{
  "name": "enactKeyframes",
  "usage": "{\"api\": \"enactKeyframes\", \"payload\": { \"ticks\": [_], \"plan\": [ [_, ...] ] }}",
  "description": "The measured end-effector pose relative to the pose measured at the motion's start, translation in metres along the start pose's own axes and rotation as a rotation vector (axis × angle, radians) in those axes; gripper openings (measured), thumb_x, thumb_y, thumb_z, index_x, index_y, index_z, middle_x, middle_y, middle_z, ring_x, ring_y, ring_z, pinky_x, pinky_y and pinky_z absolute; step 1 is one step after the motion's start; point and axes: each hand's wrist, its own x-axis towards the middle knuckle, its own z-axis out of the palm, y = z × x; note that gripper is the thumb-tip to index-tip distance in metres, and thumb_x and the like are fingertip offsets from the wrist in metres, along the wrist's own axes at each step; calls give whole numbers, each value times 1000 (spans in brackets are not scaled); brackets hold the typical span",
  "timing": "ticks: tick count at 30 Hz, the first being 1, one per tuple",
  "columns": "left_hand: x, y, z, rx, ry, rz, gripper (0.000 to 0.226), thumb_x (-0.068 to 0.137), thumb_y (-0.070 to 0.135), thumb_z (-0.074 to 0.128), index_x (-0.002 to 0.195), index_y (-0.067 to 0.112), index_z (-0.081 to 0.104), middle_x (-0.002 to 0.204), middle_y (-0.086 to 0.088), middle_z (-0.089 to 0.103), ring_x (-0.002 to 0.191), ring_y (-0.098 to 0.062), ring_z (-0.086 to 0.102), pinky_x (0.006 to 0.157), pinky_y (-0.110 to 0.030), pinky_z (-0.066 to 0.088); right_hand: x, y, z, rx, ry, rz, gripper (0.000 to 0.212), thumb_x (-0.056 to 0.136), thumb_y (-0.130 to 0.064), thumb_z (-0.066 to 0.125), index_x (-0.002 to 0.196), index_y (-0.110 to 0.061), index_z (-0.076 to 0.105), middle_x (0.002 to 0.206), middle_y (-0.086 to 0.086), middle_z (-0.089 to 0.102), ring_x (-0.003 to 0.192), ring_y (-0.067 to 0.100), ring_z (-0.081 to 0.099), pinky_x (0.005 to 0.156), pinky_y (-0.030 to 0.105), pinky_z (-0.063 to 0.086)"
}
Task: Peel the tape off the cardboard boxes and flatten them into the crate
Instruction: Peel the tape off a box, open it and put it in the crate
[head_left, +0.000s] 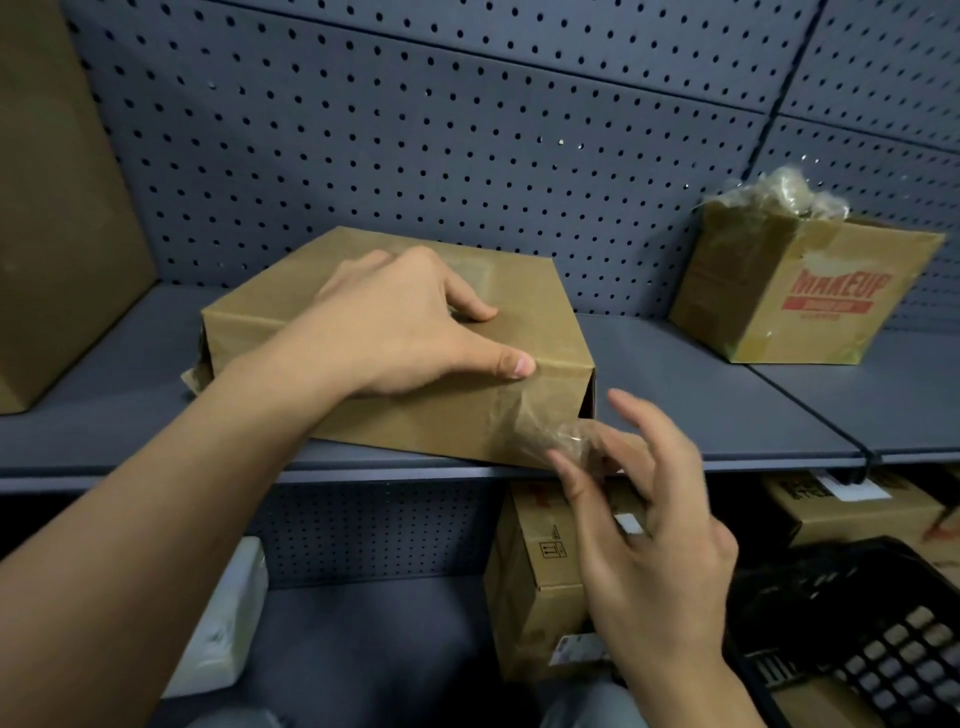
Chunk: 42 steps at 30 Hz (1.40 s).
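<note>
Head view: cardboard box (524, 291) lies on the grey shelf (701, 400), its right end open. Left hand (400, 322) rests flat on the box top, fingers spread and pressing, gripping nothing. Right hand (654, 530) pinches clear tape (540, 423) at the box's front right corner (tape crumpled, partly lifted). Black crate (883, 623) sits lower right, below the shelf.

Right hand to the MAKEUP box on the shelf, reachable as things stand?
Probably yes, once it lets go: the right hand pinches clear tape at the corner of the near cardboard box, and nothing stands on the shelf between it and the MAKEUP box.
</note>
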Motion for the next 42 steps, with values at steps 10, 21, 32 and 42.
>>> {"api": "enactKeyframes", "payload": {
  "ticks": [10,21,32,42],
  "plan": [
    [2,3,-1,38,-15,7,80,47,87,65,114,44,71,68,35,49,118,-12,56,78,-29,35,8,0,-21,226,15,10,29,92,-13,69,119,-23,65,121,-10,69,111,13,68,93,31,54],
    [-11,13,-22,-949,-185,-55,91,72,82,27,142,27,47,136,-1,61,123,-14,59,114,-46,35,58,-27,-14,261,-64,65,25,90,-29,72,114,-33,68,104,-17,67,100,8,66,84,19,51],
    [-1,26,-5,-910,-230,44,118,34,109,33,133,47,51,150,7,48,139,-23,44,117,-55,26,86,-26,-5,511,-234,351,58,73,-29,81,129,-31,62,103,-5,71,95,5,70,88,28,57],
    [16,25,4,-901,-108,121,89,49,106,33,116,55,62,100,-6,67,93,-20,62,89,-43,47,114,0,-12,308,-337,317,16,87,-29,75,101,-22,74,93,-6,68,87,17,63,81,43,51]
  ]
}}
